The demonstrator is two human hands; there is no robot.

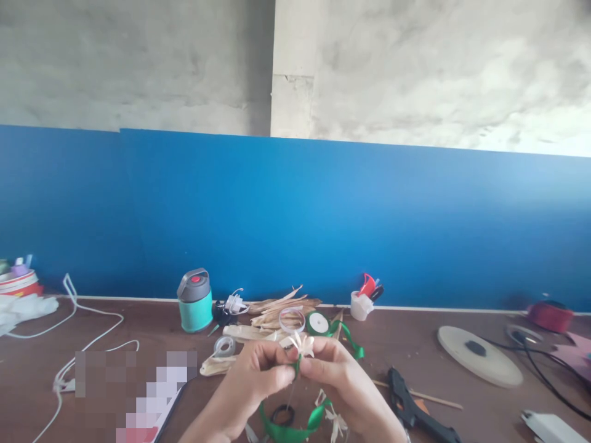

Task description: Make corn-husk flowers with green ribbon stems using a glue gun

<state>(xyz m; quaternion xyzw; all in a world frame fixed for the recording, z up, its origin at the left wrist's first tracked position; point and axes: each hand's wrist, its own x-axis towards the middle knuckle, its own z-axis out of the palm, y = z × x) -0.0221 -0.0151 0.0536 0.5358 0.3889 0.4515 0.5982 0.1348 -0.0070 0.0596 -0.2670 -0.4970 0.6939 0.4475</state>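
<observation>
I see both hands raised just above the worktop, meeting at a small straw flower. The left hand and the right hand each keep a clenched grip on its neck, where green ribbon is wound. I judge the head finished and the wrapping barely begun: the thin stem below looks bare, and loose ribbon loops under the wrists. The flower's long axis runs near upright, petals up, stem down. 1 glue gun lies to the right.
</observation>
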